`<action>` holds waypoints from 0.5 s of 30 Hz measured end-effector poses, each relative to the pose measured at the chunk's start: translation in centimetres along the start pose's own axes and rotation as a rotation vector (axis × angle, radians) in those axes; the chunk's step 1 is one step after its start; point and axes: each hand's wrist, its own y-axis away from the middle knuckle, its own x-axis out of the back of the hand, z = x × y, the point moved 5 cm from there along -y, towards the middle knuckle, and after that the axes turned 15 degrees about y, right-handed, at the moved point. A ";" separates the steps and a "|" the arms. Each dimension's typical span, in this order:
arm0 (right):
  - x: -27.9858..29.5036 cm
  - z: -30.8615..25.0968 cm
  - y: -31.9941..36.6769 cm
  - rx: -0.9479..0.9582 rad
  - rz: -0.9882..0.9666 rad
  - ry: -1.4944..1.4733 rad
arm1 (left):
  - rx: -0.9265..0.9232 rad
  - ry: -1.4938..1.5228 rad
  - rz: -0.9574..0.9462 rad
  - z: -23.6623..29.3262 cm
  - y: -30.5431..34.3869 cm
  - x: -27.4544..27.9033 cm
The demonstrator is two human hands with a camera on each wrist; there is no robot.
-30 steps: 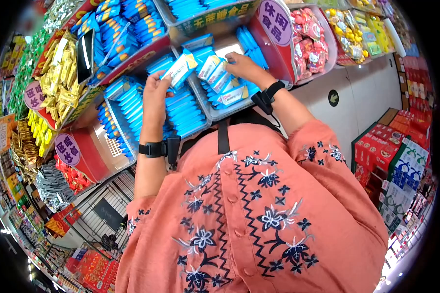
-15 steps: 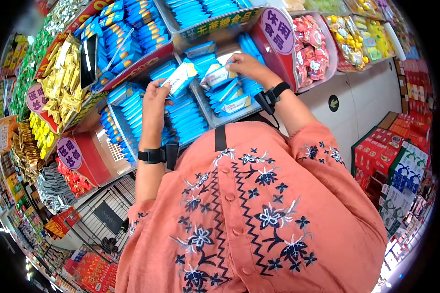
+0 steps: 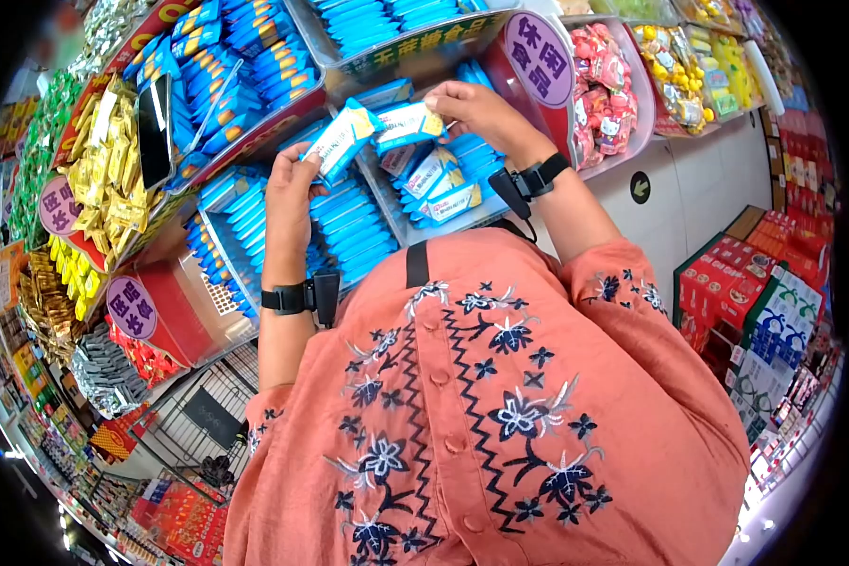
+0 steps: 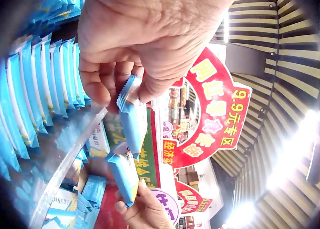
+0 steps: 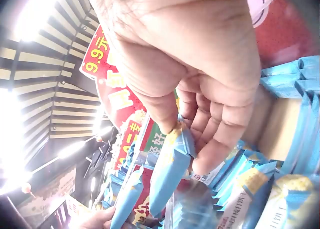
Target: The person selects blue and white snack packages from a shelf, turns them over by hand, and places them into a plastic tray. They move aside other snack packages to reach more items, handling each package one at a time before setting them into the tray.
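Observation:
My left hand [image 3: 290, 198] pinches one end of a blue-and-white snack packet [image 3: 342, 141] with a yellow corner, between thumb and fingers. A matching packet [image 3: 407, 124] is pinched at its yellow end by my right hand [image 3: 481, 115]. Both packets are raised over the bins, their inner ends close together. In the left wrist view, the left packet [image 4: 134, 121] points toward the right-hand packet [image 4: 125, 176]. Below my right hand lie several loose packets [image 3: 453, 201] of the same kind, printed sides up, in the right bin.
Clear-walled bins [image 3: 354, 274] hold rows of blue packets [image 3: 354, 222]. A dark phone-like slab [image 3: 156, 130] stands by the gold-wrapped sweets [image 3: 113, 170] at the left. Pink packs [image 3: 599, 90] fill a bin at the right. A wire cart [image 3: 203, 406] stands at lower left.
My right hand has picked up a packet from the loose ones in the right bin and brought it up beside the left-hand packet. The left hand keeps its packet, nearly in place.

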 end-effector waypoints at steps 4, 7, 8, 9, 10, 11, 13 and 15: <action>-0.4 -0.1 -0.5 0.003 -0.004 0.000 | 0.006 0.038 -0.021 0.0 -0.5 0.3; -0.5 0.1 -1.0 -0.017 -0.015 -0.008 | 0.011 0.070 -0.049 0.1 -0.9 0.4; -0.7 0.1 -1.2 -0.032 -0.021 -0.012 | 0.013 0.079 -0.057 0.1 -1.0 0.4; -0.8 0.2 -1.4 -0.047 -0.028 -0.015 | 0.015 0.072 -0.061 0.1 -1.1 0.5; -1.1 0.1 -1.5 -0.047 -0.033 -0.014 | 0.016 0.066 -0.065 0.1 -1.3 0.6; -1.3 0.1 -1.7 -0.046 -0.039 -0.015 | 0.018 0.059 -0.070 0.0 -1.4 0.6; -1.9 0.0 -2.1 -0.039 -0.058 -0.017 | 0.042 0.047 -0.088 -0.4 -1.5 0.8; -2.7 -0.1 -2.6 -0.026 -0.083 -0.021 | 0.075 0.043 -0.115 -0.7 -1.6 0.9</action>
